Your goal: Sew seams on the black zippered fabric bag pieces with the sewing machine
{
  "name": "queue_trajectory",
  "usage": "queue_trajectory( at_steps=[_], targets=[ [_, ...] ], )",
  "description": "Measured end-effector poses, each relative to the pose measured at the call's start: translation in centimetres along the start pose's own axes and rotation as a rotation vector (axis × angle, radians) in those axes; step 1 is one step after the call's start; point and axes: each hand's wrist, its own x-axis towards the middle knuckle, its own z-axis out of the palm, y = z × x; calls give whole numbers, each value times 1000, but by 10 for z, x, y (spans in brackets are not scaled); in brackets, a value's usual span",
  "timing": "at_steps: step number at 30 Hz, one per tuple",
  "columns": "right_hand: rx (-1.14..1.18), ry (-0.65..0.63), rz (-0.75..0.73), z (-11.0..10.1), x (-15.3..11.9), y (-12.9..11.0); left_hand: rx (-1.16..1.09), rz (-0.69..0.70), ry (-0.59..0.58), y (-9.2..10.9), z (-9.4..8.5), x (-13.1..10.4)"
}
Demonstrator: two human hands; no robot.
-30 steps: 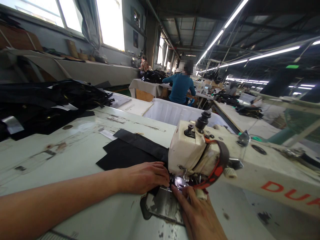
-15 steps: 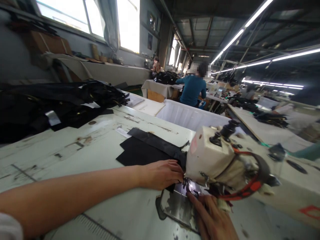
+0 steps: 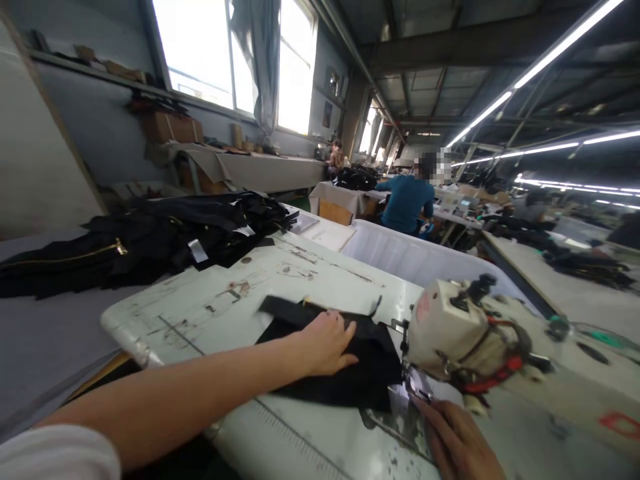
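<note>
Black cloth [image 3: 373,360] takes centre stage, spread on the pale tabletop [image 3: 235,333], its right edge right beside the needle area of the sewing machine [image 3: 440,320]; whether any of it sits under the foot, I cannot tell. Over it comes the left hand [image 3: 327,343], palm down on the fabric, thumb well apart from the fingers, pinching nothing that shows. That broad contact probably serves to keep the piece flat and steer it without bunching (a firm grip would likely crease it).

Across at the foot, the right hand [image 3: 457,433] has its fingertips close to the lit metal, fingers lying together; blur hides whether they hold anything. Being so near, it seems placed to guide the cloth just where the needle works. Below the machine's head, a worn metal plate [image 3: 395,427] lies partly under the fabric's edge, giving it, I'd judge, a smooth bed.

Farther left, a heap of black pieces [image 3: 165,233] shows a gold zip [image 3: 75,255] and a white label [image 3: 198,251], apparently kept within reach yet clear of the machine. Beyond the tabletop stands a white bin [image 3: 415,247], and past that sits a co-worker in blue [image 3: 406,201].
</note>
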Motion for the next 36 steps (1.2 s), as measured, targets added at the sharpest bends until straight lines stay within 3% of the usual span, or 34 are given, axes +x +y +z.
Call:
queue_trajectory(
  at_steps=[4, 8, 11, 15, 18, 21, 24, 28, 32, 36],
  targets=[
    [-44, 5, 144, -18, 6, -22, 48, 21, -93, 26, -24, -57],
    [-4, 4, 296, -37, 5, -55, 14, 32, -117, 26, -41, -85],
    [61, 74, 412, -48, 10, -83, -98, -62, -48, 27, -39, -82],
    [190, 103, 371, -54, 27, -110, -266, -208, 17, 20, -22, -51],
    [316, 151, 472, -53, 38, -118, -340, -228, -53, 4, -10, -22],
    [474, 168, 652, -50, 45, -117, -450, -231, -157, -5, -9, -10],
    [641, 149, 798, -51, 53, -110, -592, -198, -222, 6, -21, -24],
    [985, 112, 957, -62, 76, -109, -784, -136, -218, 39, -44, -58],
    [1180, 85, 951, -77, 94, -123, -980, -166, -148, 60, -58, -81],
    [1170, 105, 958, -86, 90, -132, -1158, -188, -227, 57, -66, -95]
  ],
)
